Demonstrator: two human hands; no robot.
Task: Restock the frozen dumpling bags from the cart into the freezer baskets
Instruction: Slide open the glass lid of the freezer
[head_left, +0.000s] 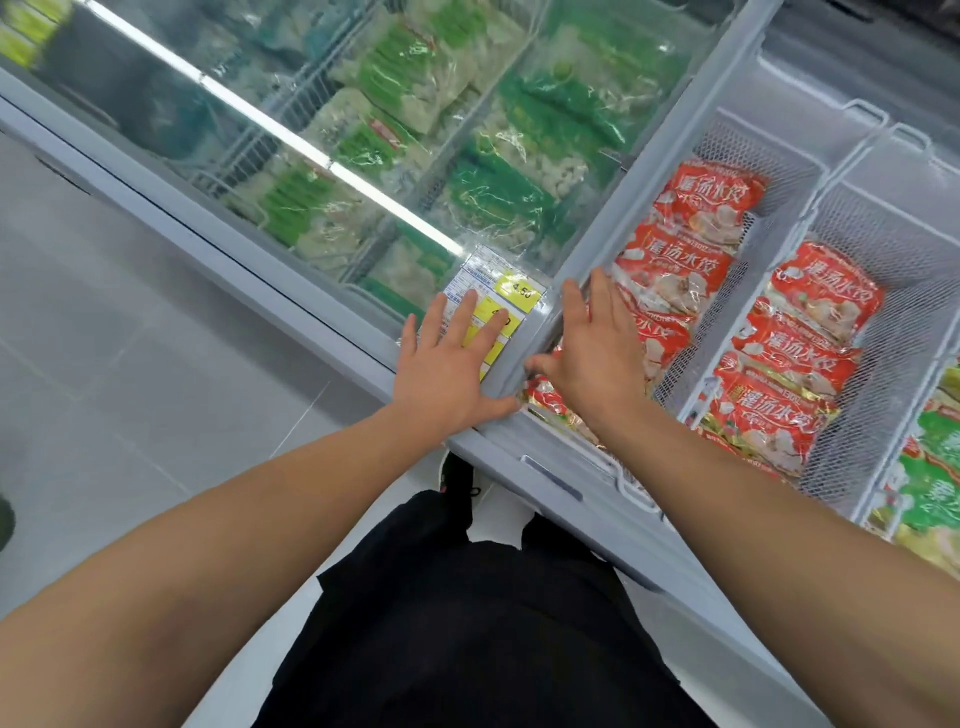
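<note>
My left hand lies flat on the clear sliding glass lid of the chest freezer, fingers straight and spread, partly covering the yellow and white price labels stuck to the glass near its corner. That grip holds nothing — it only presses on the pane.

My right hand reaches just past the grey frame edge of the lid into the open part of the freezer. Its fingers are straight and point away from me, with the thumb against the frame edge; this grip is open too, with nothing taken hold of. The palm lies over the near end of a row of red plastic dumpling bags with white lettering, stacked overlapping in a white wire mesh freezer basket. Whether the palm touches the top bag I cannot tell.

A second row of the same red bags fills the next mesh basket to the right, well clear of both hands. Further right, at the picture's edge, lie green and white bags. Under the glass lid sit green-printed clear bags of pale frozen food — all beyond my left hand. Below are my black clothing and the pale grey tiled floor.
</note>
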